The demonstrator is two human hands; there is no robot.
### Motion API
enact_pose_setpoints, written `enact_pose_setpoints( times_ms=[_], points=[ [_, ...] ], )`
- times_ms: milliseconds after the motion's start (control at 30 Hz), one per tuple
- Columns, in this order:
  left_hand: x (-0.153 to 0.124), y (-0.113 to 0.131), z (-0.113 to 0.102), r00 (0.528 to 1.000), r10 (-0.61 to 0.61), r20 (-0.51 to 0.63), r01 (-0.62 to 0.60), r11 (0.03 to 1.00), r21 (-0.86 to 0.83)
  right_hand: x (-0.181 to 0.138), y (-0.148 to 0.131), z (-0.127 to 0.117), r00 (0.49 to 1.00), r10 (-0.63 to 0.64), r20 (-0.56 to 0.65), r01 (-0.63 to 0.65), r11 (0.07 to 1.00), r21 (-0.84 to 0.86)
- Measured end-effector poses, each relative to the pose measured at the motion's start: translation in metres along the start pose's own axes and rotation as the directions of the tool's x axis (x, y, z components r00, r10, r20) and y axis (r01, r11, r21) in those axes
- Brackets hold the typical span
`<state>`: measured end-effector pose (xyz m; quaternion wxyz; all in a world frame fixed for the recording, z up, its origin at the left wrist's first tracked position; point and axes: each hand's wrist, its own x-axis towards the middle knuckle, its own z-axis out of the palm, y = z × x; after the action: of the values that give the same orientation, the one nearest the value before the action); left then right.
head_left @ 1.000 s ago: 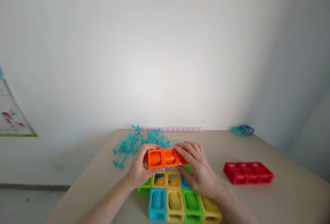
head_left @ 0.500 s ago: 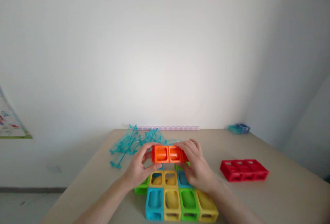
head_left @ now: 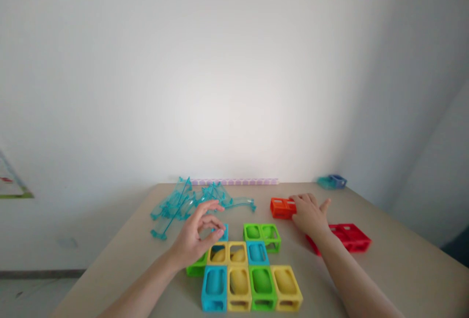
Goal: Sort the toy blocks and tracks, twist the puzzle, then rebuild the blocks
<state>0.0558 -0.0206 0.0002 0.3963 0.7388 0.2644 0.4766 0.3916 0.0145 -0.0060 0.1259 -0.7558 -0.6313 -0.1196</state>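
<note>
My right hand (head_left: pixel 311 214) is closed over the right end of a joined row of orange blocks (head_left: pixel 281 207), which rests on the table to the right. Its fingertips are partly hidden. My left hand (head_left: pixel 200 235) hovers with curled, parted fingers and holds nothing. Beneath and beside it lies a group of hollow cube blocks: yellow blocks (head_left: pixel 239 281), a green block (head_left: pixel 262 280), blue blocks (head_left: pixel 214 281) and a green pair (head_left: pixel 261 232) at the back. A red row of blocks (head_left: pixel 351 238) lies to the right, partly covered by my right wrist.
Clear turquoise track-like pieces (head_left: pixel 179 203) lie piled at the back left of the table (head_left: pixel 120 264). A patterned purple strip (head_left: pixel 234 181) runs along the wall. A dark blue block (head_left: pixel 337 181) with a turquoise piece (head_left: pixel 324 182) sits at the far right corner.
The orange blocks have gone from between both hands, above the group, to the table at the right with my right hand. My left hand has let go of them.
</note>
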Motion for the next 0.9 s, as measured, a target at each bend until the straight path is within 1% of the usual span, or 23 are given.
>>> enact_pose_setpoints(
  times_ms=[100, 167, 267, 333, 467, 567, 733, 833, 900],
  points=[
    [0.000, 0.001, 0.000, 1.000, -0.005, 0.005, 0.005, 1.000, 0.015, -0.004, -0.009, -0.001, 1.000, 0.021, 0.011, -0.020, 0.999, -0.049],
    [0.000, 0.002, 0.000, 1.000, -0.005, 0.004, 0.005, 0.999, 0.033, -0.009, -0.019, -0.003, 1.000, -0.018, 0.014, 0.019, 0.998, -0.063],
    [0.000, 0.002, -0.001, 1.000, 0.000, 0.005, -0.001, 0.999, 0.046, -0.016, -0.034, -0.002, 0.995, -0.101, 0.002, 0.101, 0.994, -0.033],
    [0.000, 0.002, -0.001, 1.000, 0.001, 0.003, -0.001, 0.999, 0.051, -0.019, -0.038, 0.001, 0.993, -0.115, -0.004, 0.115, 0.993, -0.022],
    [-0.001, 0.003, -0.002, 1.000, -0.004, -0.008, 0.004, 0.998, 0.063, -0.016, -0.029, 0.007, 0.997, -0.079, 0.003, 0.079, 0.995, -0.066],
    [-0.002, 0.004, -0.002, 1.000, 0.003, -0.002, -0.003, 0.997, 0.072, -0.013, -0.023, 0.002, 0.999, -0.034, 0.012, 0.036, 0.994, -0.101],
    [-0.002, 0.004, -0.003, 1.000, 0.014, 0.007, -0.015, 0.997, 0.078, -0.015, -0.034, -0.011, 1.000, 0.028, -0.014, -0.029, 0.996, -0.079],
    [-0.002, 0.003, -0.004, 1.000, 0.006, 0.011, -0.007, 0.997, 0.078, -0.015, -0.040, -0.012, 0.999, 0.047, -0.009, -0.048, 0.997, -0.053],
    [-0.002, 0.002, -0.005, 1.000, 0.002, 0.018, -0.004, 0.998, 0.070, -0.012, -0.039, -0.011, 0.997, 0.082, 0.000, -0.082, 0.996, -0.047]
  ],
)
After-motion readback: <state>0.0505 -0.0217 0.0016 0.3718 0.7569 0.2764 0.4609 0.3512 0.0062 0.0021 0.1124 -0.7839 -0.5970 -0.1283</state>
